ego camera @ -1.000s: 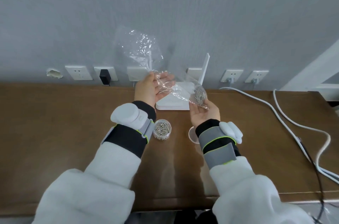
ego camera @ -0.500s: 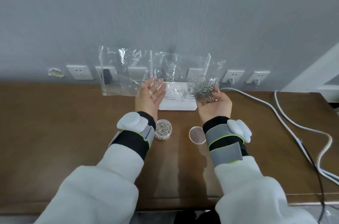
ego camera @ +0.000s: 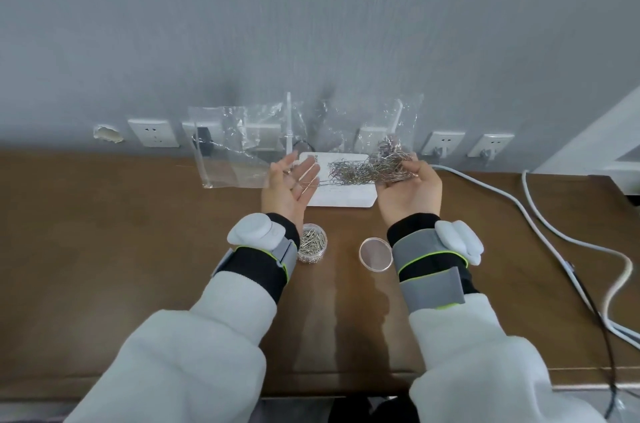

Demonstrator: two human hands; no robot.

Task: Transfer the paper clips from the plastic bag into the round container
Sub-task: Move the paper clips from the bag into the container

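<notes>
I see the left hand [ego camera: 291, 183] palm up, fingers straight, touching the clear crinkled plastic bag [ego camera: 235, 152]. The right hand [ego camera: 410, 189] curls its fingers round the bag's end, heaped with silver paper clips [ego camera: 367, 166]

**Both palms turned up, side by side**

The left forearm [ego camera: 194, 346] and right forearm [ego camera: 485, 353] reach away from the body, roughly parallel. The left hand [ego camera: 289, 189] is raised palm up, fingers straight and slightly spread. The right hand [ego camera: 410, 192], level with it, is also palm up, its fingertips curled over the plastic bag [ego camera: 235, 159].
</notes>
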